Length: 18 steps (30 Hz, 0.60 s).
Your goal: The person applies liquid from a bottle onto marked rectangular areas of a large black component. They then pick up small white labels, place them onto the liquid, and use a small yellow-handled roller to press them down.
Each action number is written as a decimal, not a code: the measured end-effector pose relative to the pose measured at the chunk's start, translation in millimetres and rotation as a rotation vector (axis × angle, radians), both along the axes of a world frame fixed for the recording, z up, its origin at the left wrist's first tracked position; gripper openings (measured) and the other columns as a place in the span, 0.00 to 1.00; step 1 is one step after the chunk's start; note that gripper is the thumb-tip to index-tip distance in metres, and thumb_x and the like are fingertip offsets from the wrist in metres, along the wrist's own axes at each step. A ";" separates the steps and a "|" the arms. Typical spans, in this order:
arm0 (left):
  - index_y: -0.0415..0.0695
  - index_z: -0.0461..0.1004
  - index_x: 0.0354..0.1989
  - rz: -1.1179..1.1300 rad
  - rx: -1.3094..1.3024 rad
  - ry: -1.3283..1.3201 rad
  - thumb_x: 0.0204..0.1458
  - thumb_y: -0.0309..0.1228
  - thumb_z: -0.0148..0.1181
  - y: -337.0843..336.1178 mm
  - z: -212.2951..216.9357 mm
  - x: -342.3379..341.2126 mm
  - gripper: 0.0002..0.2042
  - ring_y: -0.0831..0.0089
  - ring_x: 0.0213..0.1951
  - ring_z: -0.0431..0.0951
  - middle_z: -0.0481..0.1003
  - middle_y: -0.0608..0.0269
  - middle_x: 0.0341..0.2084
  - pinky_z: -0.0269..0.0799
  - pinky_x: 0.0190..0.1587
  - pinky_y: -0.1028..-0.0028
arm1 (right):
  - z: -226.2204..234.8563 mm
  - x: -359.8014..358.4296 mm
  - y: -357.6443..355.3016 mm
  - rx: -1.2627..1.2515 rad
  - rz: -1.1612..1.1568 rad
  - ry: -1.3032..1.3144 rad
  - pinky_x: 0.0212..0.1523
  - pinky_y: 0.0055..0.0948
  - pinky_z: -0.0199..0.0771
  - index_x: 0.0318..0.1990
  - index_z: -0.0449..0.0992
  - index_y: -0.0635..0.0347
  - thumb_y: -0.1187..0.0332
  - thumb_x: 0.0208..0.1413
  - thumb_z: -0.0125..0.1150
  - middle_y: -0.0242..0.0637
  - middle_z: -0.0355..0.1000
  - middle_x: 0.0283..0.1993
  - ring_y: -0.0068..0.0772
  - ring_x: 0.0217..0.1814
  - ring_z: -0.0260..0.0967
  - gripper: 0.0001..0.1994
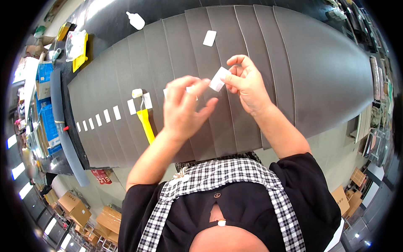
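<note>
**Head view: small white strip held between both hands above the grey sheets**

Head view shows both hands raised over the worktop [336, 138], meeting on one small white strip [218, 80]. We find the right hand [247, 84] pinching the strip's upper right end between thumb and forefinger, fingers closed on it. The left hand [184, 105] is half open, fingers spread, with its thumb and forefinger tips at the strip's lower left end; whether they grip it or only touch it we cannot tell.

The strip's long axis runs on a slant, from lower left to upper right. It lies between the two hands, above and right of the left palm and just left of the right fingers. The right hand is the nearer and has the firmer hold.

Below the hands, overlapping grey sheets [260, 38] are fanned across the worktop. A row of white strips [107, 115] lies along their lower left portion. A yellow-handled roller [145, 119] rests just beside that row, left of the left hand. One loose white piece [209, 38] lies well apart toward the far edge, and a white bottle [135, 20] lies beyond it.
</note>
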State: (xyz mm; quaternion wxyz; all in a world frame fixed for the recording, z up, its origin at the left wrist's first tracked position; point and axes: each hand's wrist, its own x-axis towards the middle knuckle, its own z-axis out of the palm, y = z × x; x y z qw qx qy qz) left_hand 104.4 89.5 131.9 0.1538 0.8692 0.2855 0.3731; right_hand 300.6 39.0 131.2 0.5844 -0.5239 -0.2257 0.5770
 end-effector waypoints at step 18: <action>0.46 0.77 0.44 0.287 -1.578 -0.885 0.61 0.30 0.65 -139.2 -27.8 25.1 0.06 0.80 0.39 0.80 0.82 0.66 0.39 0.72 0.41 0.81 | -29.2 7.2 -87.0 -0.022 0.353 -0.209 0.48 0.29 0.77 0.48 0.81 0.63 0.64 0.57 0.72 0.35 0.81 0.43 0.24 0.44 0.77 0.15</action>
